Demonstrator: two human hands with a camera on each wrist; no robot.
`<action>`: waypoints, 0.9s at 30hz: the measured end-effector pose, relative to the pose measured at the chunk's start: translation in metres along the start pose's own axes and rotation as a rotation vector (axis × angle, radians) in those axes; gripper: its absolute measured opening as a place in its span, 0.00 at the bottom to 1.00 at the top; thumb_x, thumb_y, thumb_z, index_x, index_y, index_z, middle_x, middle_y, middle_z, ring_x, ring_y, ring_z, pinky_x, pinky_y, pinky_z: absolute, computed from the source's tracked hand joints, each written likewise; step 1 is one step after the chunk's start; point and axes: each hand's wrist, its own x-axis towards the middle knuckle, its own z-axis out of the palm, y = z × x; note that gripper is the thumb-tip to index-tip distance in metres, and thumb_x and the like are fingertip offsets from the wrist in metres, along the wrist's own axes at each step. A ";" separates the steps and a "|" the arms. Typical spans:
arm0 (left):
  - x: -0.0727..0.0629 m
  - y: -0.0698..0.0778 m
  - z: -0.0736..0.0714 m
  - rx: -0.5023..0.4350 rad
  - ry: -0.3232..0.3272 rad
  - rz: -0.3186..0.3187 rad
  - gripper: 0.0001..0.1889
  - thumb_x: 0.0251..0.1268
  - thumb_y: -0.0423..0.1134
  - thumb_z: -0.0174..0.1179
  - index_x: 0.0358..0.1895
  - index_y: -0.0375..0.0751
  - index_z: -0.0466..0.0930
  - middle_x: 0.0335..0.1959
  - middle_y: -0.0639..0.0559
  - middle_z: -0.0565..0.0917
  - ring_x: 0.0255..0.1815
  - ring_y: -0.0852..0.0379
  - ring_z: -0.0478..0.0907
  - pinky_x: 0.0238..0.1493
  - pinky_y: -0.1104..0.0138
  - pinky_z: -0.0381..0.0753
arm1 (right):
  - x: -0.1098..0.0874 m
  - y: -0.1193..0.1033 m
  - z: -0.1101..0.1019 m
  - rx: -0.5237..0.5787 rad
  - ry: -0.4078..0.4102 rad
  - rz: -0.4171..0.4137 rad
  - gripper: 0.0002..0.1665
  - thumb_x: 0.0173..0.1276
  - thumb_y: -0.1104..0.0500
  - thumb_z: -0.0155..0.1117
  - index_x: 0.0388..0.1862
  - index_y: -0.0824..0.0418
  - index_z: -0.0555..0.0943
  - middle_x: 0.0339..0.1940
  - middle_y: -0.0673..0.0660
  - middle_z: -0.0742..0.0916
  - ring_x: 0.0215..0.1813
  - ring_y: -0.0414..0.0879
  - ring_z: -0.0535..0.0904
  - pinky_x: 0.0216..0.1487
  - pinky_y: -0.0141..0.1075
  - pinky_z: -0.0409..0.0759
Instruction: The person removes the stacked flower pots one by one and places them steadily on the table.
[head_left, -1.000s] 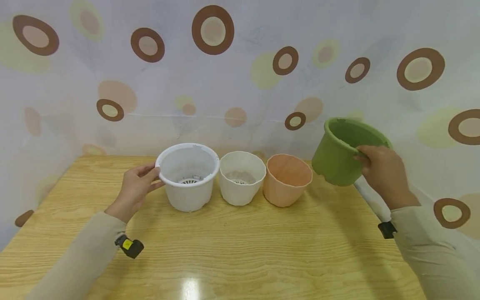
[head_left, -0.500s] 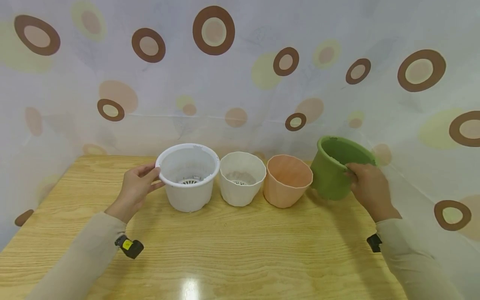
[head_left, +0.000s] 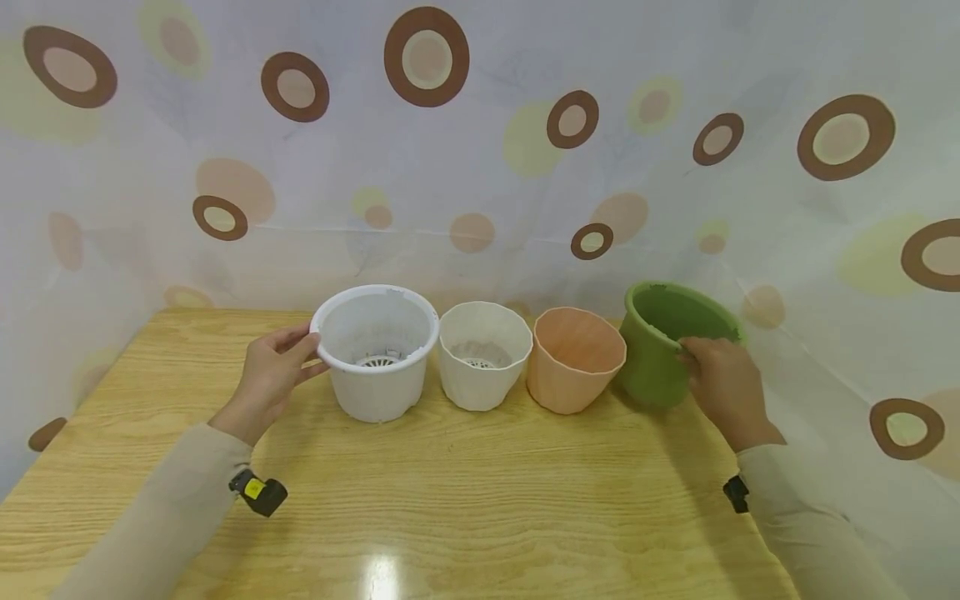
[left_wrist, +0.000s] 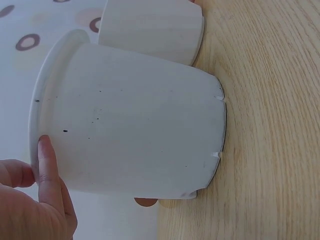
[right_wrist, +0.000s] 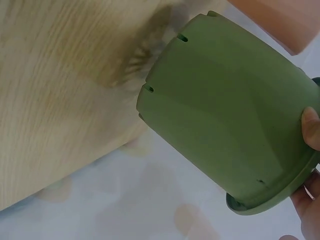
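Four... several plastic flower pots stand in a row in the head view. My left hand [head_left: 272,379] pinches the left rim of the white flower pot [head_left: 378,393], which rests upright on the table; drainage slots show in its floor. Beside it are a smaller cream flower pot [head_left: 480,388] and a peach flower pot [head_left: 566,388]. At the right end, my right hand [head_left: 723,387] grips the rim of a green flower pot [head_left: 648,367]. In the right wrist view the green pot's notched base is close over the table, its shadow beneath. The thumb lies along its outer wall.
The wooden table [head_left: 450,500] stretches toward the front. Behind it hangs a pale sheet [head_left: 480,183] printed with circles, which also runs along the right side close to the green pot. A glare spot shines near the front.
My right hand has brought the green flower pot down and to the left, beside the peach one, and it has become more upright. The left hand and the other pots have stayed put.
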 end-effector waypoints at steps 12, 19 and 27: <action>0.001 -0.001 -0.001 -0.011 -0.004 0.008 0.27 0.74 0.40 0.50 0.70 0.30 0.59 0.66 0.36 0.64 0.58 0.53 0.75 0.51 0.71 0.83 | -0.009 -0.005 0.006 -0.001 0.044 -0.016 0.10 0.56 0.73 0.69 0.37 0.74 0.82 0.29 0.69 0.86 0.27 0.63 0.78 0.27 0.56 0.80; 0.001 -0.001 -0.002 -0.002 -0.008 0.005 0.27 0.74 0.41 0.49 0.71 0.30 0.59 0.66 0.36 0.64 0.62 0.48 0.72 0.51 0.71 0.83 | -0.013 -0.005 0.012 -0.001 0.054 -0.037 0.11 0.54 0.74 0.70 0.37 0.74 0.82 0.28 0.69 0.86 0.26 0.62 0.78 0.28 0.55 0.80; 0.002 -0.002 -0.001 -0.008 -0.007 0.010 0.27 0.74 0.40 0.49 0.70 0.30 0.59 0.67 0.36 0.64 0.63 0.46 0.71 0.51 0.71 0.83 | -0.018 -0.005 0.015 -0.001 0.027 -0.015 0.10 0.54 0.74 0.70 0.36 0.74 0.82 0.28 0.69 0.86 0.26 0.62 0.77 0.29 0.56 0.79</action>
